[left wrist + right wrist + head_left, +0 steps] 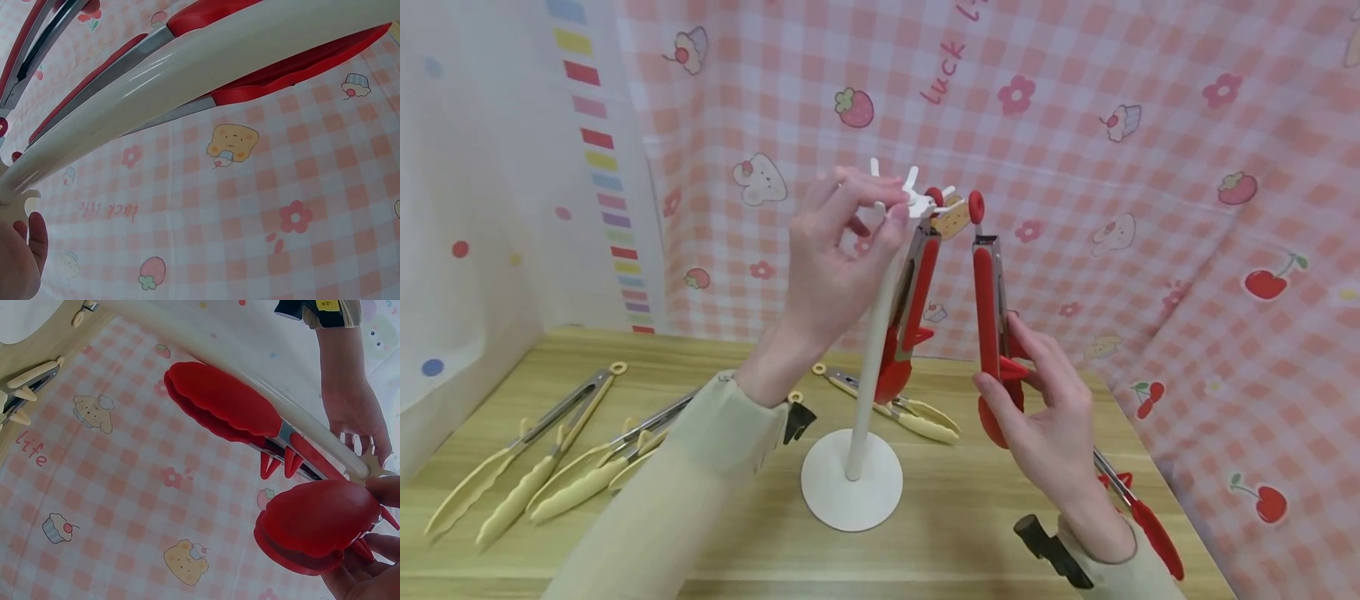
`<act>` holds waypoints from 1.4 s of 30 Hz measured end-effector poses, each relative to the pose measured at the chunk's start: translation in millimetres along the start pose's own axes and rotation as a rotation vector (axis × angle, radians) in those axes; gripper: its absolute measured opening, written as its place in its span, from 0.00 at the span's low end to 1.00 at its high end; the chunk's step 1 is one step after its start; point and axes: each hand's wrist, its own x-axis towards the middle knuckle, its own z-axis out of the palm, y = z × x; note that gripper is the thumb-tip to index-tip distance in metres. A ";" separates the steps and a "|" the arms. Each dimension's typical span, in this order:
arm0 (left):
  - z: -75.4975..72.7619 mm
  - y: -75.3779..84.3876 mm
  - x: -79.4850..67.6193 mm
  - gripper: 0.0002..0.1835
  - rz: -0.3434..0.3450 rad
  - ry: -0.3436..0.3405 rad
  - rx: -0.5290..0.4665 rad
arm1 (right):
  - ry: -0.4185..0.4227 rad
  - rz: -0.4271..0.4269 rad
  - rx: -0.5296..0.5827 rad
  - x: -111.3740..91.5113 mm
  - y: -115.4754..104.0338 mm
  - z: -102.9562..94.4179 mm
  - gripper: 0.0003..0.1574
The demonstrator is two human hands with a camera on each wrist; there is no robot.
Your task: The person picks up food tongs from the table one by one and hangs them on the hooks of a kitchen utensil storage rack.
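Note:
A white stand point(868, 358) with a round base rises from the table. At its top, my left hand point(842, 242) pinches the pronged hook head point(919, 204) between thumb and fingers. One pair of red-handled tongs point(925, 267) hangs from a prong, its red scalloped tips point(225, 403) downward beside the pole. My right hand point(1052, 408) grips a second pair of red tongs point(987, 292) low down, near the tips. These stand nearly upright, with their red hanging ring point(976, 206) just right of the prongs. In the right wrist view, the held tips point(315, 525) are close together.
Cream-tipped tongs point(542, 450) lie on the left of the wooden table point(745, 550), with others point(587, 487) partly under my left sleeve. Another cream pair point(925, 421) lies behind the stand. Red tongs point(1153, 525) rest at the right edge, partly hidden by my right arm. Checked cloth point(850, 50) hangs behind.

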 end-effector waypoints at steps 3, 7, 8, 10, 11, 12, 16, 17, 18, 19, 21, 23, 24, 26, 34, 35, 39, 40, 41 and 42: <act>0.6 0.4 0.0 0.07 -0.001 0.002 -0.007 | -0.005 0.010 -0.003 0.2 -0.5 0.1 0.47; 0.7 0.5 0.8 0.07 0.002 0.002 -0.003 | -0.012 0.020 -0.007 0.8 -1.2 0.0 0.47; 0.6 0.6 0.8 0.07 0.001 0.001 -0.001 | -0.013 0.023 -0.008 0.9 -1.4 0.0 0.47; 0.4 0.7 0.7 0.07 -0.002 0.000 0.000 | -0.019 0.030 -0.008 1.1 -1.5 0.3 0.47; 0.3 0.7 0.6 0.07 -0.004 -0.001 0.003 | -0.023 0.034 -0.007 1.3 -1.5 0.5 0.47; 0.1 0.8 0.4 0.07 -0.005 -0.001 0.002 | -0.027 0.034 -0.007 1.5 -1.5 0.8 0.47; 0.3 1.0 0.1 0.07 -0.004 -0.005 0.006 | -0.035 0.024 -0.003 1.9 -1.9 1.7 0.47; 0.4 1.0 0.1 0.07 -0.004 -0.007 0.008 | -0.036 0.021 0.001 1.9 -2.0 1.8 0.48; 0.5 1.0 0.1 0.07 -0.003 -0.008 0.009 | -0.035 0.015 0.001 1.9 -2.1 1.9 0.48; 0.6 1.0 0.0 0.07 -0.002 -0.009 0.011 | -0.035 0.013 0.004 1.9 -2.2 2.0 0.48; 0.7 0.8 0.0 0.07 -0.002 -0.009 0.011 | -0.036 0.010 0.006 2.0 -2.3 2.1 0.48; 0.5 0.7 -0.2 0.07 -0.001 -0.007 0.010 | -0.037 0.007 0.006 2.1 -2.3 2.3 0.48; 0.4 0.5 -0.3 0.07 -0.001 -0.006 0.009 | -0.038 0.008 0.006 2.3 -2.3 2.5 0.48; 0.1 0.3 -0.3 0.07 -0.001 -0.004 0.007 | -0.040 0.008 0.007 2.4 -2.2 2.8 0.47; -0.6 -0.6 -0.1 0.07 0.000 -0.007 0.015 | -0.036 0.011 0.004 1.6 -1.9 4.2 0.48; -0.7 -0.7 -0.1 0.07 0.000 -0.007 0.016 | -0.035 0.010 0.003 1.4 -1.8 4.4 0.47; -0.9 -0.9 -0.2 0.07 0.003 -0.006 0.021 | -0.031 0.007 0.004 0.7 -1.6 5.4 0.47; -0.9 -0.9 -0.3 0.07 0.004 -0.006 0.022 | -0.029 0.007 0.005 0.5 -1.5 5.7 0.47; -0.8 -1.0 -0.2 0.07 0.005 -0.008 0.022 | -0.027 0.005 0.005 0.3 -1.4 6.1 0.47; -0.7 -1.0 -0.2 0.07 0.005 -0.009 0.021 | -0.025 0.002 0.008 0.0 -1.1 6.6 0.47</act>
